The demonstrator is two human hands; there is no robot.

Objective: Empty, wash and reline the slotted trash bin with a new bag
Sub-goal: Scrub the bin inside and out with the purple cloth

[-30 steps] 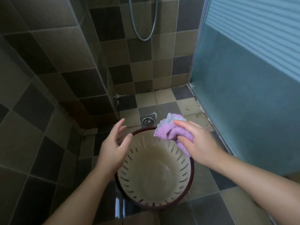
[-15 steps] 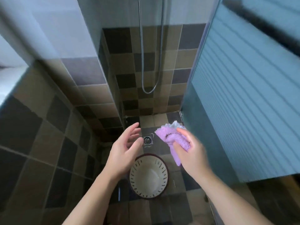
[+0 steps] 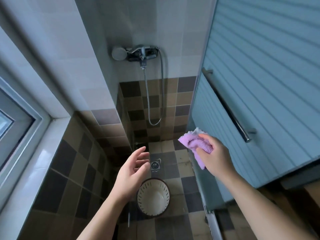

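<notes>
The slotted trash bin (image 3: 153,198), cream inside with a dark red rim, stands upright and empty on the tiled shower floor, far below my hands. My right hand (image 3: 213,157) grips a bunched purple cloth (image 3: 195,145), held up and to the right of the bin. My left hand (image 3: 132,172) hovers above the bin's left side with relaxed, spread fingers and holds nothing. No bag is in view.
A floor drain (image 3: 155,165) sits just beyond the bin. The shower mixer (image 3: 142,53) and its hose (image 3: 147,94) hang on the far wall. A frosted glass door with a metal handle (image 3: 228,105) stands at the right, a window sill (image 3: 32,163) at the left.
The view has risen well away from the bin, which now looks small on the floor. Both hands lifted off it, the right still holding the cloth; the shower mixer came into view.
</notes>
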